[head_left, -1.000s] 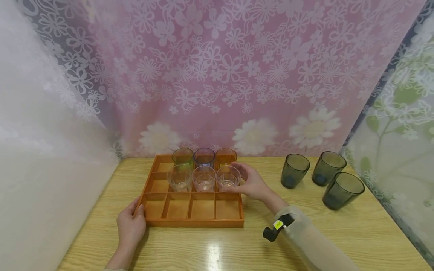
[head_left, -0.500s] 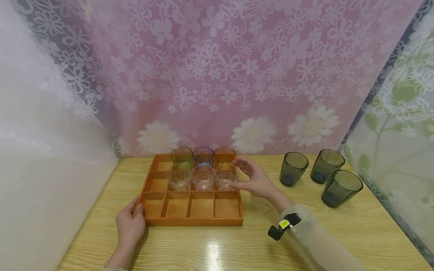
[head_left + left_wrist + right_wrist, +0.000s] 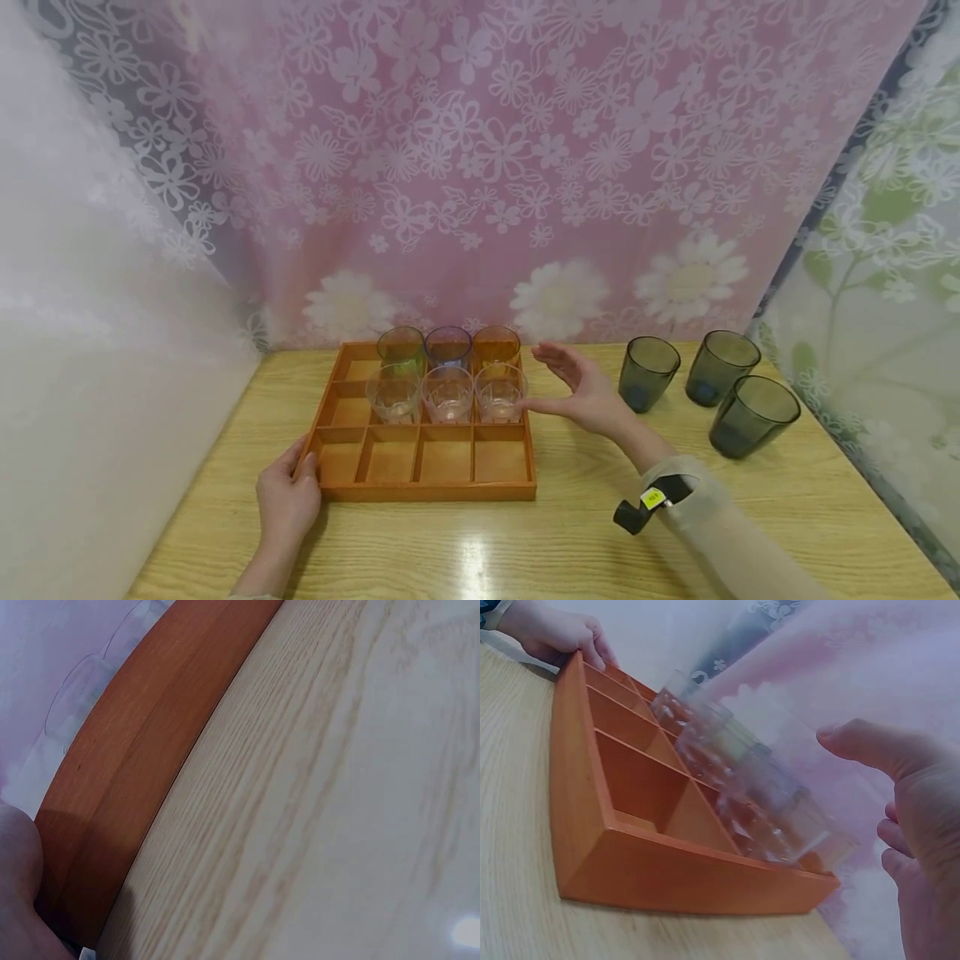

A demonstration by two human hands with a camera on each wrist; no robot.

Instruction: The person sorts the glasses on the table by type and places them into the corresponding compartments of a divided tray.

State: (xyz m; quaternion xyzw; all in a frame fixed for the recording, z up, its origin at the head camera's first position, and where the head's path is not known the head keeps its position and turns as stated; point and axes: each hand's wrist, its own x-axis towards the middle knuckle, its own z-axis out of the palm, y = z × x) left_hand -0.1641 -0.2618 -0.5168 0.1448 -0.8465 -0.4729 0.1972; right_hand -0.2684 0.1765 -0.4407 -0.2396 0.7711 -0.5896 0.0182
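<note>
A wooden compartment tray (image 3: 420,492) sits on the table. Its middle row holds three clear glasses, the rightmost clear glass (image 3: 501,393) nearest my right hand. Behind them stand a green glass (image 3: 401,348), a purple-blue glass (image 3: 448,347) and an amber glass (image 3: 497,347). My left hand (image 3: 289,493) grips the tray's front left corner, thumb over the rim. Just right of the tray, my right hand (image 3: 585,392) holds nothing, thumb and fingers spread apart. In the right wrist view, a gap shows between the right thumb (image 3: 855,742) and the glasses.
Three dark grey-green tumblers stand on the right of the table, the nearest tumbler (image 3: 752,418) in front of the other two. A floral curtain (image 3: 480,167) hangs behind the wood-grain table (image 3: 390,550). Pale sheets hang at both sides.
My right hand has let go of the rightmost clear glass and drawn back to the right, its fingers opening wider. The glass stays in its compartment. My left hand keeps its place on the tray.
</note>
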